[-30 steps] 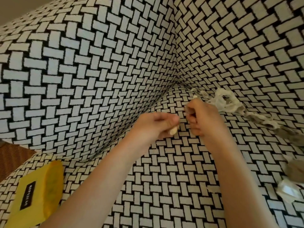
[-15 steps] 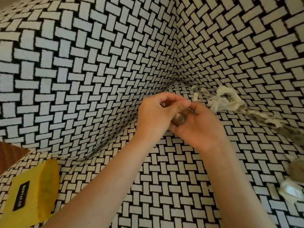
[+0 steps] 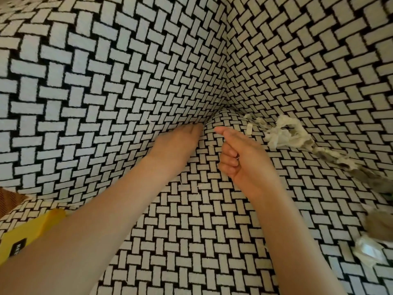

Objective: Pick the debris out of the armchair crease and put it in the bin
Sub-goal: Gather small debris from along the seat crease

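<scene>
Hands parted since half a second ago. Left hand [image 3: 180, 138] lies flat with its grip open, fingertips pushed into the armchair crease [image 3: 214, 113]. Right hand [image 3: 240, 154] has a curled grip, thumb out; contents cannot tell. Shredded debris [image 3: 285, 133] lies along the crease, just right of it.

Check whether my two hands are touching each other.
Apart. The head view shows a strip of patterned seat fabric between the left hand and the right hand.
</scene>
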